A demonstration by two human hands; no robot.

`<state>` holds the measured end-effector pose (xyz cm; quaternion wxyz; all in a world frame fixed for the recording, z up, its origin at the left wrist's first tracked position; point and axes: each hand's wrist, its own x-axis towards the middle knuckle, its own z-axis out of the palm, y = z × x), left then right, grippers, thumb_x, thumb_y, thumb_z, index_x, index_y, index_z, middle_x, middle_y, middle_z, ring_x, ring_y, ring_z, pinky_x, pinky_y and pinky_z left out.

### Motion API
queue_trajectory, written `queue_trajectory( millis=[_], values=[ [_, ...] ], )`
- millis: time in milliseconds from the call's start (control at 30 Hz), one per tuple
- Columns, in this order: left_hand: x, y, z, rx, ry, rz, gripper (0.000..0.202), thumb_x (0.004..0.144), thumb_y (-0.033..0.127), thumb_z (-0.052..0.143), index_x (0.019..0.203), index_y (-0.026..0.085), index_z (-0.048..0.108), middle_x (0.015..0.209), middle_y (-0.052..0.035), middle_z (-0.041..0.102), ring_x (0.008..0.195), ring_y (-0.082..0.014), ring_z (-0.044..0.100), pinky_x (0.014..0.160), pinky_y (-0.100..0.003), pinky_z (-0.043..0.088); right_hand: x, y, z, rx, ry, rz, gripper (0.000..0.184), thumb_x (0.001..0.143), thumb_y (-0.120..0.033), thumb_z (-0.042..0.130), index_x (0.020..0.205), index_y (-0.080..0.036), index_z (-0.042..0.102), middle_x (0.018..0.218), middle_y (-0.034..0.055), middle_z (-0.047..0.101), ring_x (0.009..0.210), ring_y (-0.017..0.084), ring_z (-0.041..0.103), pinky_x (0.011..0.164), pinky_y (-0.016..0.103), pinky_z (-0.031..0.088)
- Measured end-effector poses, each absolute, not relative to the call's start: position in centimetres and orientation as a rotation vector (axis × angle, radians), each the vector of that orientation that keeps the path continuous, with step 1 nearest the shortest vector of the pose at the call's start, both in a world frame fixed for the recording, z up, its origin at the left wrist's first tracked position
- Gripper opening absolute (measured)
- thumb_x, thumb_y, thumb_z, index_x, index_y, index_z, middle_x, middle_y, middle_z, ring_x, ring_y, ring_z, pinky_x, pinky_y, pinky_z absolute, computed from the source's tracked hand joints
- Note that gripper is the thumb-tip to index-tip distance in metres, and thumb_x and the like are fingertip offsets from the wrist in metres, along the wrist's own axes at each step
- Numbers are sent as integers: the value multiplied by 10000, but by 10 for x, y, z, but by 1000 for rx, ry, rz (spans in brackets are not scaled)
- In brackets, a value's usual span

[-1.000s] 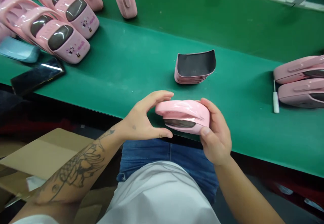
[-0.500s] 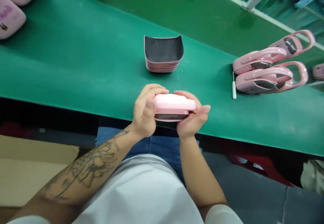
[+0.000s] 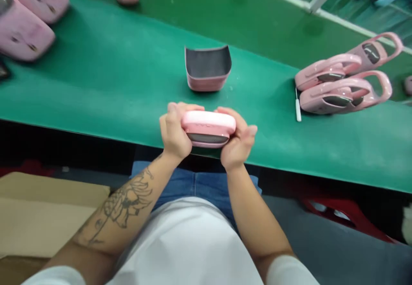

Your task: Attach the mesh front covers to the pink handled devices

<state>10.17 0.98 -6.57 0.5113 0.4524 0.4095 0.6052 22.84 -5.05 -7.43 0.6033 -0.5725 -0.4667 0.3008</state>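
Pink plastic shell (image 3: pixel 208 124): glossy, with a dark window along the near face, held level between both hands over the near edge of the bench; contact with the bench surface cannot be told.
Left hand (image 3: pixel 173 132): closed around the shell's left end, fingers over the top, tattooed forearm (image 3: pixel 125 203) reaching in from lower left.
Right hand (image 3: pixel 237 141): grasping the shell's right end, fingertips (image 3: pixel 252 131) pointing away to the right.
Green bench (image 3: pixel 96 98): long, running across the view, just beyond the hands.
Dark-lined pink stack (image 3: pixel 207 69): nested curved pieces, upright on the bench, directly beyond the held shell and near it.
Right-side shells (image 3: pixel 328 74): pink, several lying together, well right of the hands.
White stick (image 3: pixel 298 111): thin, lying just left of those shells.
Left-side shells (image 3: pixel 27 23): pink, grouped at the far upper left, well apart from the hands.
Below the bench: cardboard sheet (image 3: pixel 41 216) at left, red plastic stool (image 3: pixel 346 216) at right.
Person's lap: blue jeans (image 3: pixel 196 184), white shirt (image 3: pixel 180 246).
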Motion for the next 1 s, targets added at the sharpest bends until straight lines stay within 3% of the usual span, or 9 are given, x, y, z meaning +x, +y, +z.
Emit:
queue_trajectory(
  millis=[133, 233, 333, 467, 567, 633, 733, 833, 1000],
  values=[
    [79, 16, -57, 774, 953, 1322, 785, 943, 836, 298, 719, 196, 693, 691, -99, 747, 859, -314, 782, 702, -429, 615, 231, -75, -84, -1098, -1190, 775, 677, 1042, -672, 306, 1498, -252, 577, 1499, 113, 637, 1413, 343, 587, 1197, 564, 458],
    [74, 18, -46, 608, 891, 1239, 678, 934, 742, 382, 743, 173, 697, 762, -128, 772, 927, -341, 786, 758, -434, 632, 233, -83, -83, -1168, -1403, 748, 831, 955, -676, 590, 1633, -239, 388, 1646, 139, 481, 1512, 374, 471, 1251, 579, 391],
    [74, 14, -34, 501, 813, 1142, 618, 926, 661, 411, 790, 142, 719, 843, -150, 792, 984, -354, 778, 837, -451, 627, 229, -82, -75, -1280, -1419, 705, 931, 869, -571, 782, 1630, -224, 373, 1630, 166, 482, 1487, 388, 488, 1246, 587, 390],
    [70, 6, -32, 545, 694, 1161, 617, 937, 641, 435, 930, 129, 779, 1005, -156, 811, 1085, -354, 754, 955, -477, 593, 225, -77, -67, -1209, -1161, 821, 716, 902, -519, 763, 1512, -230, 523, 1463, 143, 643, 1334, 362, 628, 1138, 541, 508],
    [67, 0, -41, 775, 591, 1208, 526, 962, 561, 532, 1144, 138, 787, 1211, -145, 786, 1208, -341, 708, 1063, -466, 542, 228, -74, -63, -1133, -973, 964, 656, 912, -553, 742, 1460, -231, 579, 1438, 135, 667, 1334, 357, 629, 1133, 530, 509],
    [66, -3, -47, 990, 524, 1188, 490, 949, 462, 646, 1327, 160, 723, 1386, -141, 715, 1325, -345, 642, 1135, -460, 497, 230, -73, -62, -1095, -839, 1051, 603, 933, -565, 713, 1429, -238, 610, 1426, 122, 681, 1331, 342, 636, 1130, 524, 516],
    [66, -6, -50, 1240, 468, 1123, 679, 908, 378, 755, 1535, 207, 557, 1590, -145, 548, 1470, -378, 510, 1211, -494, 437, 232, -72, -59, -1062, -626, 1131, 517, 952, -603, 673, 1315, -235, 685, 1323, 102, 745, 1240, 311, 699, 1041, 488, 590],
    [68, -7, -47, 1373, 452, 1085, 797, 879, 387, 798, 1593, 235, 479, 1654, -145, 462, 1519, -401, 441, 1241, -528, 409, 232, -73, -56, -1072, -454, 1174, 569, 917, -680, 672, 1268, -235, 711, 1258, 84, 779, 1141, 290, 747, 918, 438, 653],
    [73, -5, -44, 1379, 466, 1047, 790, 863, 388, 827, 1571, 251, 503, 1648, -149, 460, 1489, -395, 480, 1168, -491, 504, 233, -74, -48, -1078, -344, 1299, 550, 903, -683, 663, 1187, -220, 748, 1040, 70, 823, 847, 265, 785, 724, 420, 689]
  ],
)
